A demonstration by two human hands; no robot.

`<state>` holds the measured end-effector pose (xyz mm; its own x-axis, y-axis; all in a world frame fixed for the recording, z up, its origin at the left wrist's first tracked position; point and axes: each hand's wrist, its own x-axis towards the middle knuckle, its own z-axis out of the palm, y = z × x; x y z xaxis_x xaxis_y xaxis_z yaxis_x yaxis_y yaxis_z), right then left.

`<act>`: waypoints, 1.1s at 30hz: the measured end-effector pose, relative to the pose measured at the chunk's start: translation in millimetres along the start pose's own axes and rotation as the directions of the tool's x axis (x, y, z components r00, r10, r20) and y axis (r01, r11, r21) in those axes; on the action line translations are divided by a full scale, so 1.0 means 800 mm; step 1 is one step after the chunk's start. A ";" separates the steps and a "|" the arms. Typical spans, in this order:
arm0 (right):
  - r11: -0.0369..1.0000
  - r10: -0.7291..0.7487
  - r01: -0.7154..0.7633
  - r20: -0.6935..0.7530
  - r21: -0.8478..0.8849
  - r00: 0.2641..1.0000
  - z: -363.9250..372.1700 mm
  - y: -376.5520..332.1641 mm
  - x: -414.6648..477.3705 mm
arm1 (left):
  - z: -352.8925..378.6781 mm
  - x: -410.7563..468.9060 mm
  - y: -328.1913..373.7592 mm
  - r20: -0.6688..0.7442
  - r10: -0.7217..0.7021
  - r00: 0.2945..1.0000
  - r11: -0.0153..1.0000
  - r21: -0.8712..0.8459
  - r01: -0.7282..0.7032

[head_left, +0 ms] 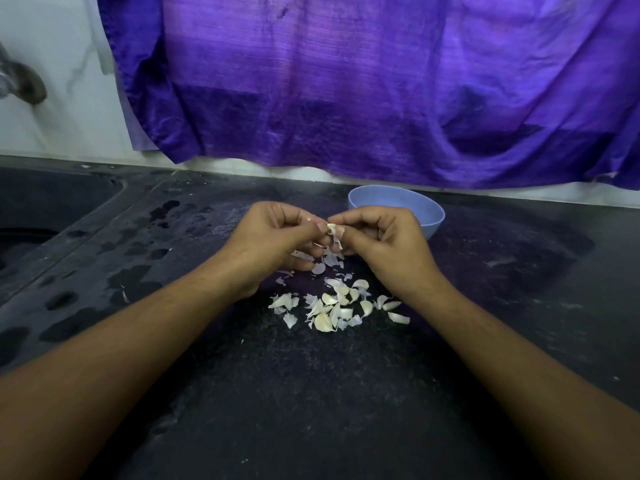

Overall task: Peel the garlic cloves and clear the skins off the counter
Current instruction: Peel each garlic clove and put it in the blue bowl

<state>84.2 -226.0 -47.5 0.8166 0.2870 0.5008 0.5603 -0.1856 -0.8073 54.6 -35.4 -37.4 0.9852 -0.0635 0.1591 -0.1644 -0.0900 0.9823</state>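
Pinching a single garlic clove point(331, 228) between the fingertips of both hands, we hold it just above the counter point(311, 403), roughly midway along its length and nearer its back edge than its front. The left hand point(273, 237) and the right hand point(384, 242) meet at the clove, each with thumb and fingers curled closely onto it. A strip of papery skin point(338, 242) hangs loose from the clove between them.

Directly below the hands, toward the front edge, we see a scattered pile point(341, 306) of pale cloves and torn skins lying on the dark speckled surface. We cannot tell which of these cloves are already peeled.

Behind the right hand, close to the back edge, stands a blue bowl point(431, 220), its near wall partly hidden by the knuckles.

Toward the left end of the counter we note dark wet patches point(128, 278) and, beyond them, the recessed sink point(52, 209) with a tap point(24, 84) above it. A purple cloth point(346, 81) hangs along the wall behind the back edge.
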 end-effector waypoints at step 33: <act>0.964 0.085 -0.068 -0.058 0.256 0.995 0.004 -0.007 -0.001 | -0.003 0.003 -0.004 -0.152 0.036 0.988 0.976 0.219 -0.002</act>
<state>80.4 -222.5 -44.2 0.8680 0.2155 0.4473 0.4493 0.0424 -0.8924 57.6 -32.6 -39.9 0.9746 0.0848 0.2075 -0.1728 -0.3054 0.9364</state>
